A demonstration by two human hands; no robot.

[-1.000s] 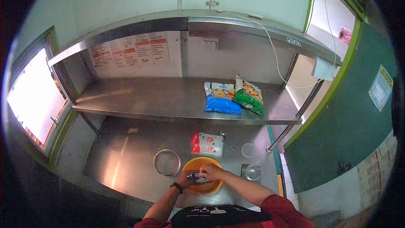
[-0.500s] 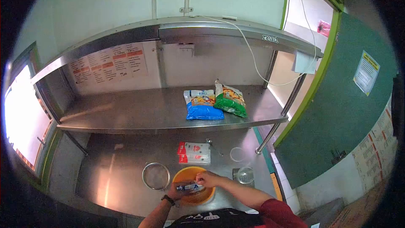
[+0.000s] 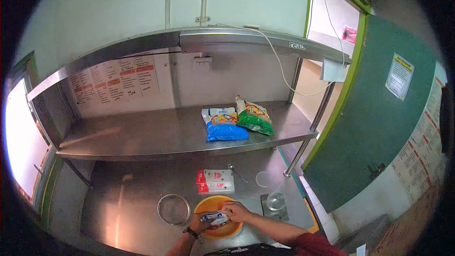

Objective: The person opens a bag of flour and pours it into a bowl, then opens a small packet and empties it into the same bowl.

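Note:
A small blue-and-white packet (image 3: 215,217) is held over an orange bowl (image 3: 201,205) on the steel counter. My left hand (image 3: 200,223) is closed round the packet's left side. At its right end, my right hand (image 3: 237,211) pinches the packet with curled fingers. The fingers partly cover the packet and the bowl's contents, which I cannot make out. Left of the bowl lies a round mesh sieve (image 3: 173,209). Just behind the bowl is a flat red-and-white plastic pack (image 3: 215,181), with a metal spoon (image 3: 241,175) by its right edge.
A clear tub (image 3: 276,201) stands on a dark flat scale-like device (image 3: 282,215) at right. A round clear lid (image 3: 262,178) lies behind it. The raised steel shelf (image 3: 132,130) holds a blue bag (image 3: 227,132) and a green bag (image 3: 258,122). A white cable (image 3: 279,61) hangs at right.
My view has tilted up and shifted a little, so everything sits lower in the picture. My right hand lies lower and flatter against the packet, which both hands still hold over the bowl.

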